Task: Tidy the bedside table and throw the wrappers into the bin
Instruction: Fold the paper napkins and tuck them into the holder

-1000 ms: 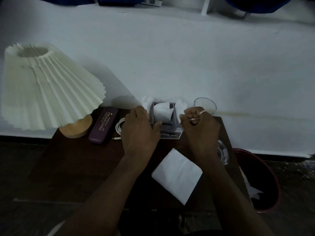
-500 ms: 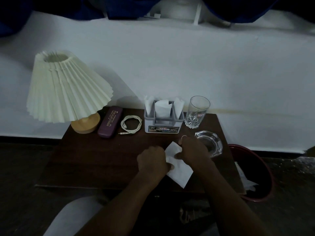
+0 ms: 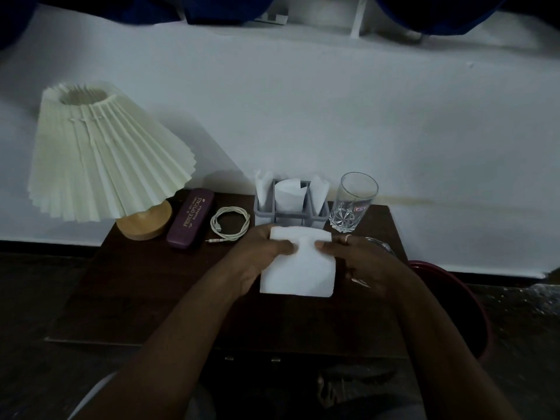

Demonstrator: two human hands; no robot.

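White napkin (image 3: 298, 268) pinched by left hand (image 3: 260, 262) and right hand (image 3: 360, 265), both grips closed; likely folding, next stowing in holder (image 3: 291, 215).

head-worn view, facing down, close

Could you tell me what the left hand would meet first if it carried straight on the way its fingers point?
Probably the right hand: the left hand points rightward across the white napkin both hold, though depth is uncertain.
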